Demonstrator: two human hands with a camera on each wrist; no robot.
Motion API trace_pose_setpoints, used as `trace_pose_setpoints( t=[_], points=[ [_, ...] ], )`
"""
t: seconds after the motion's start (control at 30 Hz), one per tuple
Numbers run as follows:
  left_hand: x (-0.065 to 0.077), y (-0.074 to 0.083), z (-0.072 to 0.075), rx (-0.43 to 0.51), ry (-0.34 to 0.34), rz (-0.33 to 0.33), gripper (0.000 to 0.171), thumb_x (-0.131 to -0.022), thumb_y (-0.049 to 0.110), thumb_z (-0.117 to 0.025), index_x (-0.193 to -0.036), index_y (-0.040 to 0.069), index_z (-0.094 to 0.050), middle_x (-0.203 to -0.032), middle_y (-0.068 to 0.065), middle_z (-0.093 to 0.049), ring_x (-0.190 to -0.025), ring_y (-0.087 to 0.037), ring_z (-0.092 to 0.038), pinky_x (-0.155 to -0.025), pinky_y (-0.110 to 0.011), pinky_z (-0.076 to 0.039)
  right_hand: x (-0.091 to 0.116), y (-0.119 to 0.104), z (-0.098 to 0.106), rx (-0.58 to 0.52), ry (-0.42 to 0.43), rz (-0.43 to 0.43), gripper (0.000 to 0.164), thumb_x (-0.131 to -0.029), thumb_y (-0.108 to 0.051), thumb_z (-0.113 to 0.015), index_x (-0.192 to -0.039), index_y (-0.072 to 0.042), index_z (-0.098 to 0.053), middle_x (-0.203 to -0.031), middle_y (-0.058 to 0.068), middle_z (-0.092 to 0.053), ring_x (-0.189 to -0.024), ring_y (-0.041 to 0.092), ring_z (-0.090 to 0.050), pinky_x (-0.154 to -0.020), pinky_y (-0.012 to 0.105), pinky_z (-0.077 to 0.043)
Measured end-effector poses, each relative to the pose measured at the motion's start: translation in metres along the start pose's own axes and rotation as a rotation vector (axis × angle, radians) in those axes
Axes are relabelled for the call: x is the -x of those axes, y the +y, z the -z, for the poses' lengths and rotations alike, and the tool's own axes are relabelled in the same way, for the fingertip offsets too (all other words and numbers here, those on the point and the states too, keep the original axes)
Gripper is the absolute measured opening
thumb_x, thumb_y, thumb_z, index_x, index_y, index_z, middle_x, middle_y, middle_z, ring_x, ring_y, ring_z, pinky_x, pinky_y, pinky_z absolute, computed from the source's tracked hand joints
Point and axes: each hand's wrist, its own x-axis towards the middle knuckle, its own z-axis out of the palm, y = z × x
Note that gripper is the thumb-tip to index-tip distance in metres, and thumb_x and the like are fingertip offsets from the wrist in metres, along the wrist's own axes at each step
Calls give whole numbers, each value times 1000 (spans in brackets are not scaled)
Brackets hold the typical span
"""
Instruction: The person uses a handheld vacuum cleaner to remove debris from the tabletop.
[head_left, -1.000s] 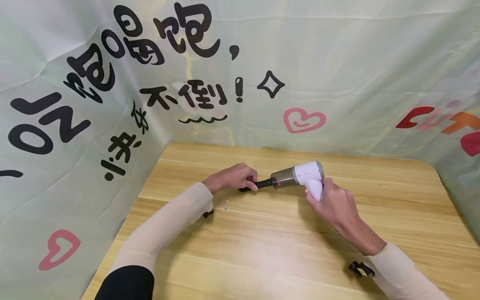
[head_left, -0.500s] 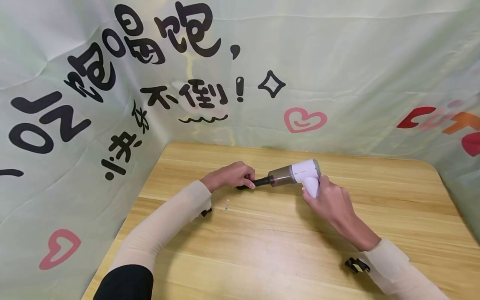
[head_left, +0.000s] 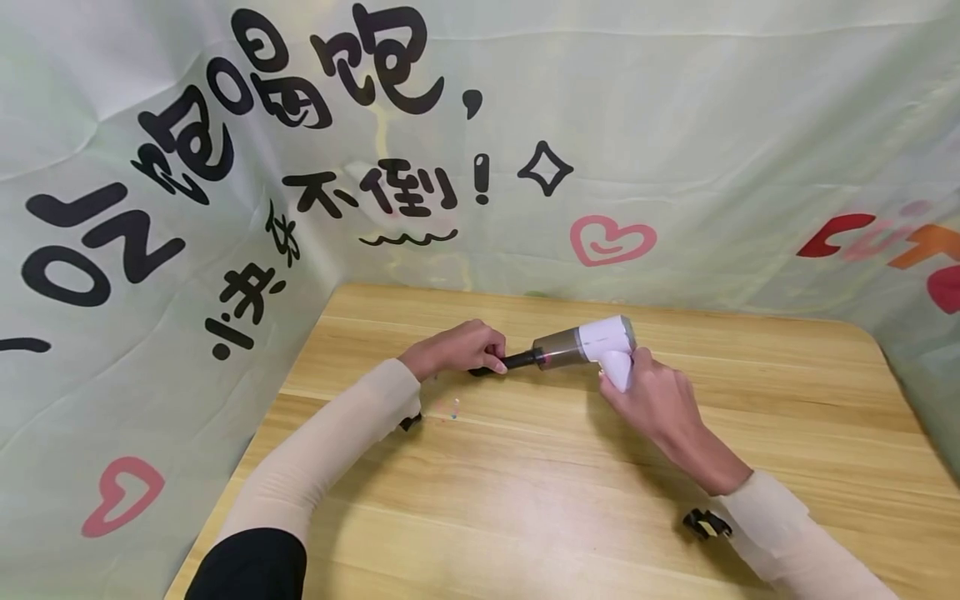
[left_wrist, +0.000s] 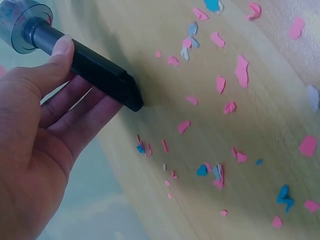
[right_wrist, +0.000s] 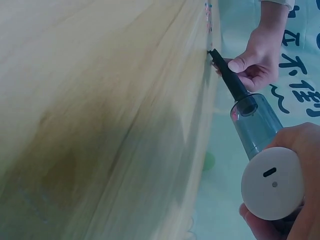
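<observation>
A white handheld vacuum cleaner with a clear dust cup points leftward over the wooden table. My right hand grips its handle. Near the tip of the black nozzle, my left hand pinches the tube between thumb and fingers. Small pink, blue and grey paper scraps lie scattered on the wood beside the nozzle's slanted mouth in the left wrist view. Some pink bits show inside the dust cup, close to the nozzle joint.
The wooden table meets a pale fabric backdrop with black lettering and hearts behind and at left. Black camera mounts hang from both wrists, close over the tabletop.
Both hands and the vacuum cleaner have shifted slightly left and away from me, the right hand a little more. Both grips stay the same.
</observation>
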Motion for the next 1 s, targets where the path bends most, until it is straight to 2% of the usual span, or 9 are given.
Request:
trace_pose_setpoints(
  t=[0.27,0.73,1.0],
  points=[
    [-2,-7,3,22,14,26,11,-87,29,-70,-82,21,-64,-75,6,-64,-60,-10,-49,-60,-24,-42,-11,0,-1,6,-3,24,46,-80,-35,-66,-86,8,-50,-61,16,-54,-40,18,-43,-31,25,-32],
    [-4,-17,10,43,23,123,10,-87,30,-70,-83,23,-64,-78,5,-66,-63,-12,-50,-62,-25,-42,-29,-3,-5,17,3,68,47,-80,-36,-66,-84,7,-49,-59,14,-52,-40,18,-42,-31,26,-32],
    [-5,-18,14,71,27,120,9,-87,28,-70,-84,20,-65,-79,4,-66,-63,-12,-50,-62,-25,-43,-33,-4,-6,19,-6,52,48,-80,-36,-66,-85,8,-49,-59,14,-52,-40,19,-43,-31,27,-33]
  ],
)
